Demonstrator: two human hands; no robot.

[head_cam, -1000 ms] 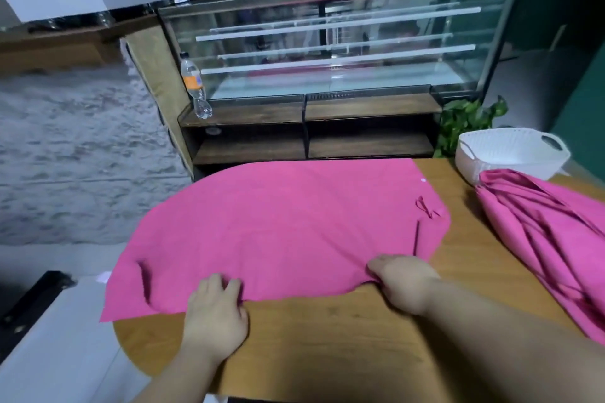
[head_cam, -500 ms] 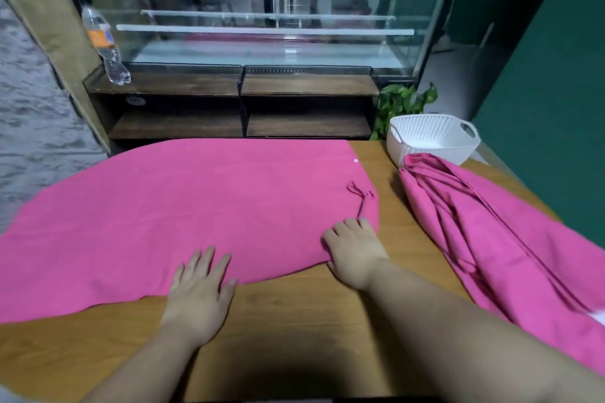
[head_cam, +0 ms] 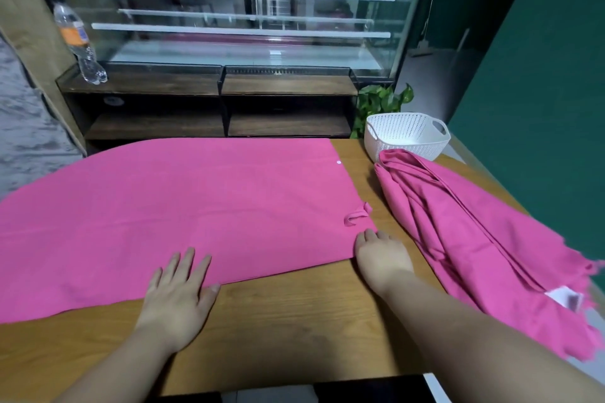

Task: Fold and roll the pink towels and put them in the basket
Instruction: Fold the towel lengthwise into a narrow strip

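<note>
A pink towel (head_cam: 183,206) lies spread flat across the wooden table (head_cam: 288,314), its left part hanging past the table edge. My left hand (head_cam: 178,291) lies flat, fingers straight and spread, on the towel's near edge. My right hand (head_cam: 381,253) rests on the towel's near right corner, just below a small fabric loop (head_cam: 357,216); its fingertips are partly hidden. A second pink towel (head_cam: 484,239) lies crumpled at the right of the table. The white perforated basket (head_cam: 406,136) stands at the far right corner, with nothing visible inside.
Beyond the table stands a glass display case (head_cam: 242,16) over dark wooden shelves (head_cam: 209,108). A plastic bottle (head_cam: 78,42) stands on the shelf at left. A green plant (head_cam: 379,101) sits behind the basket, and a green wall (head_cam: 540,91) closes the right side.
The view has swung right and down. My left hand went from curled on the near edge to flat with fingers spread. My right hand shifted toward the towel's right corner.
</note>
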